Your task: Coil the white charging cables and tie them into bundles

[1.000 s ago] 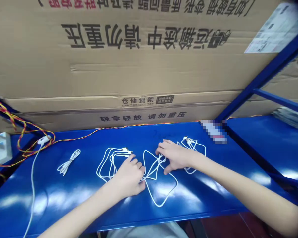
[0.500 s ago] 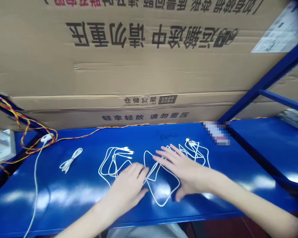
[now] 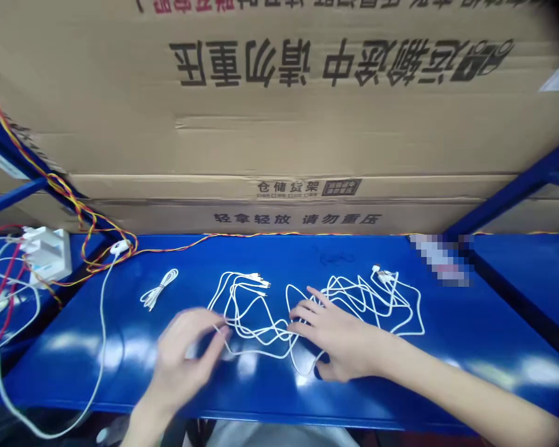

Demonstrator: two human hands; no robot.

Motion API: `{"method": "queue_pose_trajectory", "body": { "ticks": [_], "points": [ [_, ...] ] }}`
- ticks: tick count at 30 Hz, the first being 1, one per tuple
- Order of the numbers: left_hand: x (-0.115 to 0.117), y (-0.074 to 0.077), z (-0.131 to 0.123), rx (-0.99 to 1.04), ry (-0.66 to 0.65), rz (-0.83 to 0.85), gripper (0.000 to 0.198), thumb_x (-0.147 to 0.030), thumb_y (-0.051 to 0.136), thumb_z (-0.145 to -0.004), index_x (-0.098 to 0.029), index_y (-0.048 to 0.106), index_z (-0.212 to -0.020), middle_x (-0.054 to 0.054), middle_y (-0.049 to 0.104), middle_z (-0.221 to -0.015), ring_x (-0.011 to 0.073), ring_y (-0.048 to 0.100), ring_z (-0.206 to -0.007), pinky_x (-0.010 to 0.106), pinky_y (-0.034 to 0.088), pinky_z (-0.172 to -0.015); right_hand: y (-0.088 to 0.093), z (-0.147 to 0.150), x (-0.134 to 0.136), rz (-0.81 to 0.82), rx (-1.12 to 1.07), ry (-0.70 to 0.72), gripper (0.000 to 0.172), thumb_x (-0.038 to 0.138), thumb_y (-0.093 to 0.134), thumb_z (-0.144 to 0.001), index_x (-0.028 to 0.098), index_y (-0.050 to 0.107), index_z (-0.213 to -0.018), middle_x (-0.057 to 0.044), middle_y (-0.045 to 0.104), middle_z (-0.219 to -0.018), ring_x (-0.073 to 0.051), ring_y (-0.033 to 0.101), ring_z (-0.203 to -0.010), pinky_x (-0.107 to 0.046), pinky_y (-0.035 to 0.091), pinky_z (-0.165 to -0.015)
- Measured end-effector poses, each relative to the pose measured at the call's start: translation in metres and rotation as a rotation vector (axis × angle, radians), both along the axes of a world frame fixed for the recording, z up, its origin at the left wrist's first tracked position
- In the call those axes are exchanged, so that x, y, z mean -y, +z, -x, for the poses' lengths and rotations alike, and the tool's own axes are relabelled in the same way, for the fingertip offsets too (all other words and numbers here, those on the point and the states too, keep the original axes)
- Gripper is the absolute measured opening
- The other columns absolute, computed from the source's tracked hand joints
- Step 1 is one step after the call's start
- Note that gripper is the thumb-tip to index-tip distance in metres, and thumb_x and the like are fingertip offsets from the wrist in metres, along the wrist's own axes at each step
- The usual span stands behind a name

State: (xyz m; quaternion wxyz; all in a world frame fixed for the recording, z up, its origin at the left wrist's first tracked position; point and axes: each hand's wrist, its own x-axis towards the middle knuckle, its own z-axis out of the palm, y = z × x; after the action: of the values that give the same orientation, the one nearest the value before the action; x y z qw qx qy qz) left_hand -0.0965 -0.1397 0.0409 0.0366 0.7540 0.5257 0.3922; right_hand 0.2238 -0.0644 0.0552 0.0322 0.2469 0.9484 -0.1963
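Observation:
Loose white cables (image 3: 256, 307) lie tangled on the blue shelf (image 3: 456, 338), spreading right into a second bunch (image 3: 382, 298). My left hand (image 3: 184, 354) is blurred by motion at the left end of the tangle. Its thumb and fingers look pinched on a strand of the white cable. My right hand (image 3: 338, 338) lies flat on the middle of the tangle with its fingers spread, pressing strands to the shelf. A small coiled white cable (image 3: 158, 288) lies apart to the left of my left hand.
Large cardboard boxes (image 3: 307, 124) stand along the back of the shelf. Twisted red and yellow wires (image 3: 88, 248) run along the back left. A white box (image 3: 49, 251) and a long white lead (image 3: 102, 323) are at the left. A blue upright (image 3: 517, 186) rises at the right.
The view has swung left. My left hand moved left and down, drawing a strand out. My right hand slid back toward me and stayed flat. The cables lie more spread out.

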Motion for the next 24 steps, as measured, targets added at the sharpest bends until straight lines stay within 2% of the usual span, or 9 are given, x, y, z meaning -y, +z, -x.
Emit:
{"method": "queue_pose_trajectory", "body": {
  "ticks": [2, 4, 7, 10, 13, 17, 19, 21, 24],
  "points": [
    [-0.019, -0.001, 0.051, -0.066, 0.269, -0.003, 0.016, -0.035, 0.063, -0.097, -0.027, 0.07, -0.108, 0.006, 0.074, -0.108, 0.0279, 0.07, -0.104, 0.049, 0.055, -0.098, 0.0, 0.001, 0.002, -0.015, -0.008, -0.007, 0.068, 0.036, 0.077, -0.072, 0.017, 0.065, -0.136, -0.017, 0.06, -0.139, -0.039, 0.049, -0.136, -0.063, -0.002, -0.127],
    [-0.034, -0.007, 0.1, -0.254, 0.451, 0.038, 0.028, -0.046, 0.061, -0.097, -0.024, 0.072, -0.111, 0.01, 0.073, -0.113, 0.0334, 0.068, -0.106, 0.052, 0.054, -0.095, 0.001, 0.0, 0.004, -0.037, -0.018, -0.016, 0.068, 0.036, 0.076, -0.075, 0.016, 0.063, -0.14, -0.019, 0.057, -0.144, -0.041, 0.039, -0.146, -0.065, -0.006, -0.126],
    [-0.049, -0.02, 0.151, -0.443, 0.541, 0.177, 0.049, -0.061, 0.062, -0.091, -0.021, 0.073, -0.117, 0.015, 0.07, -0.122, 0.0417, 0.065, -0.111, 0.055, 0.053, -0.092, 0.008, -0.002, 0.008, -0.02, -0.051, -0.029, 0.084, 0.04, 0.078, -0.078, 0.019, 0.05, -0.154, -0.019, 0.045, -0.158, -0.043, 0.023, -0.155, -0.068, -0.009, -0.125],
    [-0.058, -0.029, 0.172, -0.501, 0.538, 0.328, 0.058, -0.067, 0.063, -0.086, -0.02, 0.076, -0.118, 0.016, 0.068, -0.132, 0.0461, 0.061, -0.12, 0.058, 0.05, -0.098, 0.018, -0.006, 0.007, 0.024, -0.128, -0.069, 0.089, 0.047, 0.08, -0.08, 0.026, 0.044, -0.159, -0.014, 0.038, -0.165, -0.041, 0.02, -0.157, -0.068, -0.003, -0.127],
    [-0.064, -0.031, 0.175, -0.451, 0.46, 0.442, 0.048, -0.063, 0.062, -0.086, -0.024, 0.08, -0.108, 0.011, 0.071, -0.131, 0.04, 0.065, -0.118, 0.051, 0.049, -0.103, 0.022, -0.01, -0.003, -0.009, -0.238, -0.186, 0.064, 0.044, 0.072, -0.092, 0.03, 0.053, -0.151, -0.01, 0.048, -0.158, -0.035, 0.034, -0.153, -0.064, 0.01, -0.129],
    [-0.072, -0.023, 0.17, -0.329, 0.472, 0.589, 0.042, -0.057, 0.063, -0.085, -0.027, 0.079, -0.111, 0.007, 0.079, -0.112, 0.0345, 0.073, -0.102, 0.04, 0.056, -0.085, 0.015, -0.011, -0.02, -0.067, -0.397, -0.319, 0.036, 0.034, 0.061, -0.101, 0.029, 0.064, -0.136, -0.009, 0.064, -0.139, -0.028, 0.055, -0.135, -0.057, 0.035, -0.122],
    [-0.078, -0.014, 0.16, -0.202, 0.443, 0.579, 0.045, -0.057, 0.067, -0.083, -0.026, 0.078, -0.112, 0.006, 0.081, -0.101, 0.0315, 0.074, -0.093, 0.037, 0.057, -0.08, 0.01, -0.008, -0.027, -0.082, -0.477, -0.356, 0.028, 0.029, 0.06, -0.102, 0.027, 0.068, -0.129, -0.008, 0.069, -0.131, -0.027, 0.06, -0.128, -0.053, 0.044, -0.114],
    [-0.086, -0.003, 0.139, -0.032, 0.323, 0.51, 0.048, -0.058, 0.071, -0.081, -0.022, 0.078, -0.112, 0.006, 0.081, -0.098, 0.0275, 0.075, -0.087, 0.035, 0.058, -0.082, 0.006, -0.004, -0.03, -0.088, -0.541, -0.374, 0.024, 0.027, 0.059, -0.102, 0.026, 0.07, -0.124, -0.007, 0.072, -0.124, -0.026, 0.063, -0.121, -0.049, 0.049, -0.108],
    [-0.099, 0.018, 0.085, 0.108, 0.077, 0.412, 0.041, -0.053, 0.073, -0.085, -0.022, 0.078, -0.111, 0.006, 0.08, -0.104, 0.024, 0.074, -0.089, 0.033, 0.059, -0.081, 0.001, 0.004, -0.028, -0.091, -0.595, -0.393, 0.022, 0.027, 0.059, -0.102, 0.027, 0.07, -0.121, -0.006, 0.074, -0.119, -0.024, 0.067, -0.114, -0.047, 0.05, -0.104]
  ]
}}
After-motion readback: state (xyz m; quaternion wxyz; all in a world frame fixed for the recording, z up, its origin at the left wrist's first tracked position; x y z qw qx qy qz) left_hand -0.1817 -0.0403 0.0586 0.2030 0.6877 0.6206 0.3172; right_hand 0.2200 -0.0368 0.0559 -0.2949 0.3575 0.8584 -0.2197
